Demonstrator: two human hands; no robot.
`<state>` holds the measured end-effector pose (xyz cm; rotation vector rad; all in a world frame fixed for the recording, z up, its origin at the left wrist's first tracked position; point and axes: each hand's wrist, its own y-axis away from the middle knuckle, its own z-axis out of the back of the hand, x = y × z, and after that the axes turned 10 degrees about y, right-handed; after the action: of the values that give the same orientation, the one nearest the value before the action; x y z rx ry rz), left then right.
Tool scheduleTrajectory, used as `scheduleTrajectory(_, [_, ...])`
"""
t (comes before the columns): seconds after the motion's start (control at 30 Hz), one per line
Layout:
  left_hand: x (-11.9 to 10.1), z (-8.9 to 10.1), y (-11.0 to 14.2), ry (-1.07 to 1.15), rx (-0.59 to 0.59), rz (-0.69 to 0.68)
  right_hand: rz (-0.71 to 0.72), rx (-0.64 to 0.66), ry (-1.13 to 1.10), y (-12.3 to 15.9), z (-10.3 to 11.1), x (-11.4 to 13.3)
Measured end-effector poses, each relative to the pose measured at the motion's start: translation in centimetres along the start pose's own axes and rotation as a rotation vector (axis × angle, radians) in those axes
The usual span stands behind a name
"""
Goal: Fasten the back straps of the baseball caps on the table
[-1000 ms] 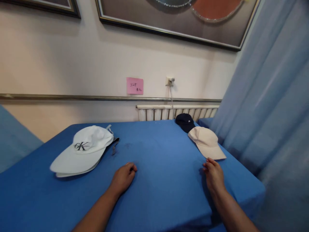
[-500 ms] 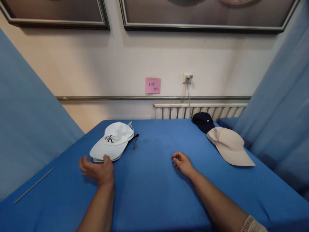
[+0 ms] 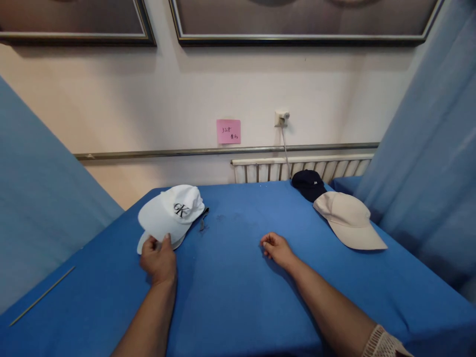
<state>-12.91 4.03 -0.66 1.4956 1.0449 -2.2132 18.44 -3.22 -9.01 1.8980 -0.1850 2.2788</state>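
At the left, a white cap (image 3: 184, 199) with black lettering sits on top of another light cap, whose brim (image 3: 143, 243) sticks out beneath. My left hand (image 3: 159, 260) is closed on the front edge of the upper cap's brim, thumb and fingers pinching it. Over the middle of the table, my right hand (image 3: 277, 249) has its fingers curled together, and nothing shows in them. A beige cap (image 3: 345, 215) lies right of that hand, its brim pointing toward the front right. Behind it is a dark navy cap (image 3: 308, 184), partly overlapped by the beige one.
A blue cloth covers the table (image 3: 230, 297). A thin stick (image 3: 42, 296) lies near its left edge. Dark straps (image 3: 204, 218) protrude behind the white caps. Blue curtains (image 3: 420, 163) hang on both sides, and a radiator (image 3: 260, 171) stands beyond the back edge.
My left hand has closed on the upper white cap's brim. That cap has turned, baring more of the lower brim. My right hand stays in place, fingers curled tighter. The view has shifted slightly.
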Motion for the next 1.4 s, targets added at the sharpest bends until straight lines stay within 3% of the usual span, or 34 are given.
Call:
scheduleTrajectory(0.13, [-2.9, -0.5, 2.7, 0.267, 0.047, 0.042, 0.020, -0.190, -0.043, -0.8, 0.9, 0.2])
scheduleTrajectory(0.27, [-5.7, -1.5, 3.8, 0.508, 0.129, 0.125, -0.007, -0.448, -0.089, -2.1, 4.4, 0.1])
scheduleTrajectory(0.33, [-6.5, -2.7, 3.3, 0.592, 0.237, 0.216, -0.036, -0.606, -0.165, -2.6, 6.2, 0.0])
scheduleTrajectory(0.4, [-7.0, -4.5, 2.5, 0.618, 0.427, 0.318, -0.058, -0.662, -0.206, -3.0, 7.4, -0.1])
scheduleTrajectory(0.47, [-7.2, -6.7, 1.6, 0.573, 0.606, 0.383, -0.063, -0.633, -0.199, -3.2, 7.8, -0.2])
scheduleTrajectory(0.53, [-7.4, -9.4, 0.9, 0.516, 0.685, 0.395, -0.058, -0.589, -0.170, -3.5, 7.4, -0.3])
scheduleTrajectory(0.77, [-8.4, -18.8, -1.2, 0.491, 0.675, 0.302, 0.006, -0.423, 0.057, -4.1, 5.1, -0.9])
scheduleTrajectory(0.93, [-8.0, -22.1, -1.6, 0.405, 0.665, 0.195, 0.058, -0.312, 0.207, -3.9, 4.5, -1.0])
scheduleTrajectory(1.07, [-6.3, -20.9, -0.3, 0.316, 0.608, 0.093, 0.048, -0.278, 0.350, -3.6, 4.4, -0.4])
scheduleTrajectory(1.23, [-3.5, -14.7, 3.7, 0.224, 0.587, -0.004, 0.045, -0.201, 0.510, -3.3, 4.3, 0.2])
scheduleTrajectory(1.3, [-2.8, -11.7, 5.7, 0.187, 0.644, -0.133, 0.050, -0.193, 0.495, -3.3, 4.2, 0.1])
scheduleTrajectory(1.4, [-2.9, -7.9, 8.8, 0.177, 0.845, -0.382, 0.041, -0.207, 0.445, -3.6, 4.3, -0.4])
